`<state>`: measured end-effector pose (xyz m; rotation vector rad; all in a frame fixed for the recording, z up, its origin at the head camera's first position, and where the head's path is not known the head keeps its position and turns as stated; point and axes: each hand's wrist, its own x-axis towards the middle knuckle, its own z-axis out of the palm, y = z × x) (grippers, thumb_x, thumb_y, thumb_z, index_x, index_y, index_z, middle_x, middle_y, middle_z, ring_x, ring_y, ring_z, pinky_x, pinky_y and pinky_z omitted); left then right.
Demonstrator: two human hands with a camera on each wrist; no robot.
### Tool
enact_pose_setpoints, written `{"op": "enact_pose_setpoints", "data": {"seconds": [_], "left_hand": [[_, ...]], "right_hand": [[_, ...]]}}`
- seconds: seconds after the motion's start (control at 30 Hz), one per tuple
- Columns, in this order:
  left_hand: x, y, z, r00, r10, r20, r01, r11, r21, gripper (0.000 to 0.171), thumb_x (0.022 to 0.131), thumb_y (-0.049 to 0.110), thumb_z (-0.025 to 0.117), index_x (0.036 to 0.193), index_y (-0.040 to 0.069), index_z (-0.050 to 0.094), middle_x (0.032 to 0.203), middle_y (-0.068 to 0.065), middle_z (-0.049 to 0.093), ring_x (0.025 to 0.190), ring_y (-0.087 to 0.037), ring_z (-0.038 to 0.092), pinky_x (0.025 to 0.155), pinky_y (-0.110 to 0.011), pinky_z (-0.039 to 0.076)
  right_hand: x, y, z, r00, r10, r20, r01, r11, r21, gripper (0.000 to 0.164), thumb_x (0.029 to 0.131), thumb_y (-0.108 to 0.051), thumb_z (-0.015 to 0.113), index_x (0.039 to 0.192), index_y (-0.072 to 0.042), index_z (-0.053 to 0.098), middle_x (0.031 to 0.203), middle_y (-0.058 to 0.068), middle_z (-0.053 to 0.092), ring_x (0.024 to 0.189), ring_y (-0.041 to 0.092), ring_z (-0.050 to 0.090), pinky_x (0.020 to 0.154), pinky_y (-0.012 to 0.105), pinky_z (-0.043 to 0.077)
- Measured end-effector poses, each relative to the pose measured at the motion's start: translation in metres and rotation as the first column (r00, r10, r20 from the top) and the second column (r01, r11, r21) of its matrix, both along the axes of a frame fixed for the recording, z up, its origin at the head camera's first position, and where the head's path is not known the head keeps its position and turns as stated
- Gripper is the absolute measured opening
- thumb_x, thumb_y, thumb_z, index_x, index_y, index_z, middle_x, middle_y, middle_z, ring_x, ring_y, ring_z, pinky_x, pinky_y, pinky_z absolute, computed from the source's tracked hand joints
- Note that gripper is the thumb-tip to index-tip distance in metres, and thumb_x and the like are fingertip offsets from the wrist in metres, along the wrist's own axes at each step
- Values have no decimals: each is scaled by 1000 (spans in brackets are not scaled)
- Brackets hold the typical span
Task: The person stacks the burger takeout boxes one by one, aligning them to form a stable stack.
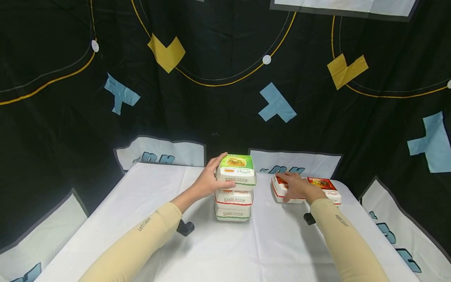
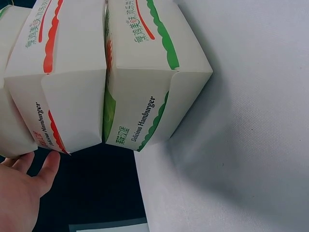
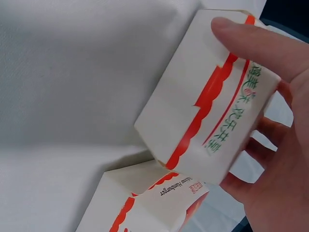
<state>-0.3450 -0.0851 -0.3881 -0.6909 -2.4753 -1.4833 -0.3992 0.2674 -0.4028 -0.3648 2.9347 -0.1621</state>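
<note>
Head view: the left arm reaches forward, its left hand spread round the upper box of a three-high stack, thumb across the front. Below sit a red-trimmed box and a green-trimmed box. The right arm angles inward, its right hand arched over and gripping a red-topped box, beside another red-topped box, on wrinkled white cloth. Both sleeves are stretchy cream fabric

Left wrist view: digits touch the stack's edge; the boxes are folded card with sloping sides and scalloped trim

Right wrist view: the thumb presses one slanted card side, fingers bent behind the box
</note>
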Motion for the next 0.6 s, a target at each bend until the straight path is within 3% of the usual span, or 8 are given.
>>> {"op": "enact_pose_setpoints", "data": {"seconds": [0.1, 0.27, 0.33, 0.6], "left_hand": [[8, 0, 7, 1000, 2, 6, -2, 1000, 4, 99, 65, 50, 79, 145, 37, 21, 141, 4, 30, 120, -18, 41, 88, -40, 47], [7, 2, 10, 1000, 4, 9, -4, 1000, 10, 100, 64, 51, 79, 145, 37, 22, 141, 6, 31, 119, -18, 41, 89, -41, 46], [-2, 1, 3, 1000, 13, -2, -13, 1000, 10, 102, 60, 59, 77, 143, 42, 22, 139, 10, 31, 118, -15, 41, 88, -40, 47], [0, 1, -1, 1000, 19, 3, -19, 1000, 8, 99, 61, 59, 77, 142, 45, 22, 139, 8, 32, 118, -17, 42, 86, -40, 48]], "right_hand": [[1, 1, -1, 1000, 4, -19, -4, 1000, 4, 101, 62, -34, 83, 145, -31, 26, 148, 12, 25, 131, 40, 22, 97, 70, 21], [1, 4, -1, 998, 20, -54, -19, 1000, 16, 102, 62, -36, 83, 146, -28, 25, 148, 12, 25, 131, 39, 22, 98, 70, 19], [1, 4, -1, 998, 21, -66, -19, 1000, 25, 104, 61, -39, 83, 146, -25, 25, 148, 13, 26, 131, 40, 22, 99, 70, 18], [5, 3, -3, 997, 21, -72, -16, 998, 66, 108, 57, -49, 83, 146, -22, 27, 145, 15, 29, 129, 42, 21, 99, 70, 19]]}}
